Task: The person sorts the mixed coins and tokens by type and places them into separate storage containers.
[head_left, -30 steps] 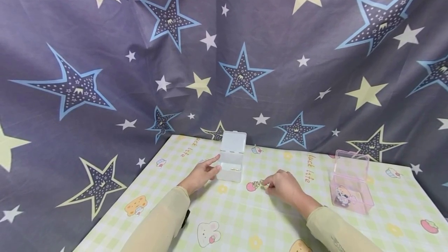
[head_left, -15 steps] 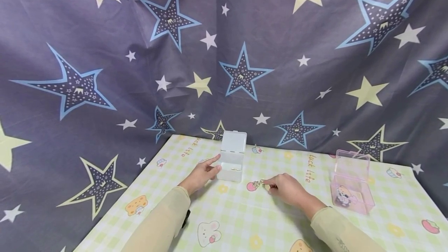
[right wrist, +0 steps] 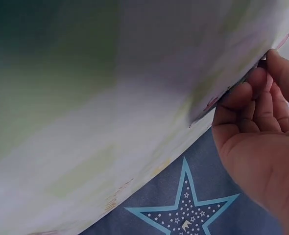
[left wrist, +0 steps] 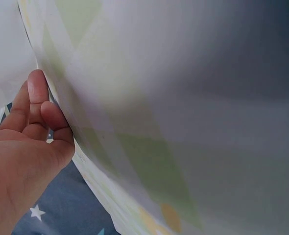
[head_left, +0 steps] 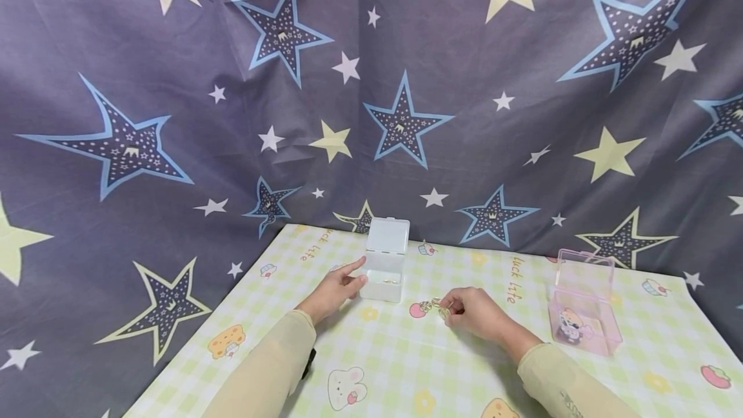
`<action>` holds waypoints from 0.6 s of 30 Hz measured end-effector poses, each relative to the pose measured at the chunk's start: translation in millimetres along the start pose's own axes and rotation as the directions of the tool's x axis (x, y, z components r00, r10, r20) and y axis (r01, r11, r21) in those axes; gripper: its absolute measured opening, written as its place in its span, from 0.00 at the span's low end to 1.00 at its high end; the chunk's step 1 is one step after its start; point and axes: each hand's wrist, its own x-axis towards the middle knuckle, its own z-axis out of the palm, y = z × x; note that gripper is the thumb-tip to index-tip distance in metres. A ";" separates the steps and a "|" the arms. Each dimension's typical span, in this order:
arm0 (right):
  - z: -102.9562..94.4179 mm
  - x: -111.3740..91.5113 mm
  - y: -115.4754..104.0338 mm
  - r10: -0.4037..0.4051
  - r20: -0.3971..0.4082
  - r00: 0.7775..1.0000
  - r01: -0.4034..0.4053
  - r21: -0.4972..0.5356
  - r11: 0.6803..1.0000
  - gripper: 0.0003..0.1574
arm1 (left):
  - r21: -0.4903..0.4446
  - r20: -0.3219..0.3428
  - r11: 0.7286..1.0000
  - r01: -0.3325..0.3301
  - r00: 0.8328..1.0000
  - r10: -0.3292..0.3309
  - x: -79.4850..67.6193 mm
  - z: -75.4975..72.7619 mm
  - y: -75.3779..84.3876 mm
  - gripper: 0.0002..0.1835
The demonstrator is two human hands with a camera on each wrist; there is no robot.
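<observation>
A small white box (head_left: 380, 290) with its lid raised stands at mid-table, with small gold pieces (head_left: 391, 282) inside. My left hand (head_left: 333, 289) rests against the box's left side, thumb and index finger extended along it. To the right of the box, my right hand (head_left: 473, 309) pinches at a small gold ring-like piece (head_left: 444, 313) between thumb and index finger, just above the cloth. Other small gold pieces (head_left: 426, 306) lie beside its fingertips, near a printed strawberry; their exact kind is too small to tell. In the right wrist view the fingers (right wrist: 240, 95) are curled.
A transparent pink box (head_left: 583, 324) with a cartoon figure on it stands at the right, lid raised. A green-and-white checked cloth (head_left: 278, 373) with printed figures covers the table. Dark star-patterned fabric (head_left: 325, 211) hangs behind and at the left.
My right hand has drawn slightly back to the right, and a gold piece now shows at its fingertips. The left hand and both boxes stay in place.
</observation>
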 end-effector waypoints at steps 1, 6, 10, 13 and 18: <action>-0.7 1.1 -0.5 0.004 -0.004 1.000 -0.004 0.012 1.000 0.11 | 0.003 0.001 1.000 -0.003 1.000 0.003 0.0 0.0 -0.2 0.32; -5.5 12.2 -8.4 0.064 -0.054 0.996 -0.056 0.143 0.988 0.13 | -0.005 0.003 1.000 -0.005 1.000 0.005 0.2 -0.2 -1.1 0.32; -5.4 25.4 -22.1 0.168 -0.096 0.981 -0.133 0.298 0.945 0.15 | -0.002 0.002 1.000 -0.009 1.000 0.009 0.0 -0.1 -0.8 0.32; 1.0 36.5 -31.4 0.216 -0.122 0.969 -0.158 0.369 0.916 0.16 | 0.001 0.000 1.000 -0.009 1.000 0.009 0.0 -0.1 -0.4 0.32; 15.1 52.6 -42.5 0.255 -0.143 0.956 -0.169 0.443 0.880 0.18 | 0.010 0.003 1.000 -0.012 1.000 0.012 1.3 -0.7 -1.8 0.32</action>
